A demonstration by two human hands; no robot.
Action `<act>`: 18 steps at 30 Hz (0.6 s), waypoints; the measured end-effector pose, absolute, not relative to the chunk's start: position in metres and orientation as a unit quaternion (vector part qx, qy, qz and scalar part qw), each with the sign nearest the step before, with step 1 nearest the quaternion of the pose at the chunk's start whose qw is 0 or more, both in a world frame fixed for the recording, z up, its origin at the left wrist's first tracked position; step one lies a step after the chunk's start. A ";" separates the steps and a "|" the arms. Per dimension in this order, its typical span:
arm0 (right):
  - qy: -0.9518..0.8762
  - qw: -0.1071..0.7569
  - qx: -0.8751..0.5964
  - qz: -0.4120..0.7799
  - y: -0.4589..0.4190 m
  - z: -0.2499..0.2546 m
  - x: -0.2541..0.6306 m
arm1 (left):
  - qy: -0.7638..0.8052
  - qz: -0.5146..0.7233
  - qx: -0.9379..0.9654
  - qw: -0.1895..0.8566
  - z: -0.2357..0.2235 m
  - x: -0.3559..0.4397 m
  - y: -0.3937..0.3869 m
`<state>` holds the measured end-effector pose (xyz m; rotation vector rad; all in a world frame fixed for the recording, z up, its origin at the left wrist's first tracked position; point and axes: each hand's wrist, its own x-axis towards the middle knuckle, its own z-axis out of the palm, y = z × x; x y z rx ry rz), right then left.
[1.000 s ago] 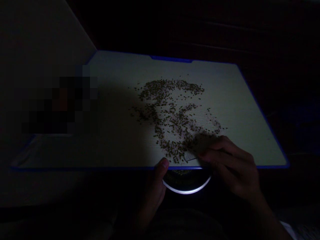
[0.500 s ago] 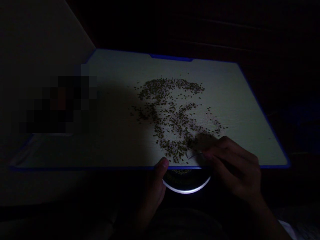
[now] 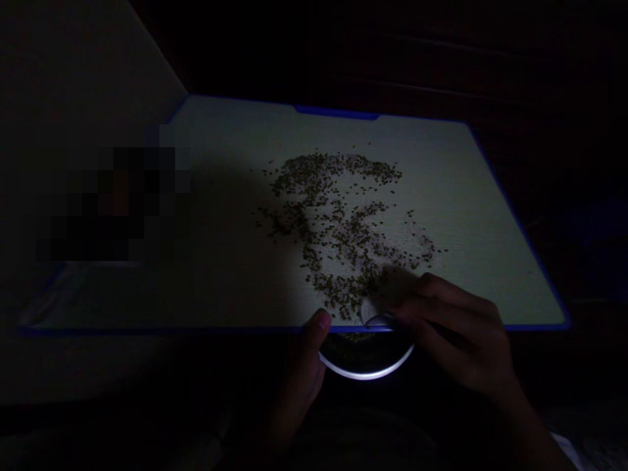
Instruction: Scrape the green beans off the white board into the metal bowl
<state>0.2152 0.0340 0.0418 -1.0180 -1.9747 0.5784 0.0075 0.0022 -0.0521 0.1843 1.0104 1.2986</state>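
Note:
Small dark grains (image 3: 343,229), greenish where lit, lie scattered over a pale board (image 3: 490,261) with a blue rim. My right hand (image 3: 461,327) pinches a small thin whitish piece (image 3: 373,313) with a curved edge, its exact kind unclear. That piece touches the board among the grains by the front edge. My left hand (image 3: 309,360) has its thumb over the board's front rim, with the fingers curled below. Just under that rim, between my hands, is a round bowl (image 3: 364,376) with a bright edge and some grains inside. The board hides its far half.
A pale surface (image 3: 88,59) extends behind the board at the left. Pixelated blurring covers something at the board's left side. Something crumpled and translucent (image 3: 49,301) lies on the left front corner. The surroundings are very dark.
My right hand has drawn the whitish piece a little toward the front rim, and its broad face now shows. My left hand, the board and the bowl keep their places.

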 end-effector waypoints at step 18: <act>-0.797 0.408 -0.397 0.201 0.033 0.040 0.217 | 0.459 0.567 0.101 0.676 -0.058 0.005 -0.002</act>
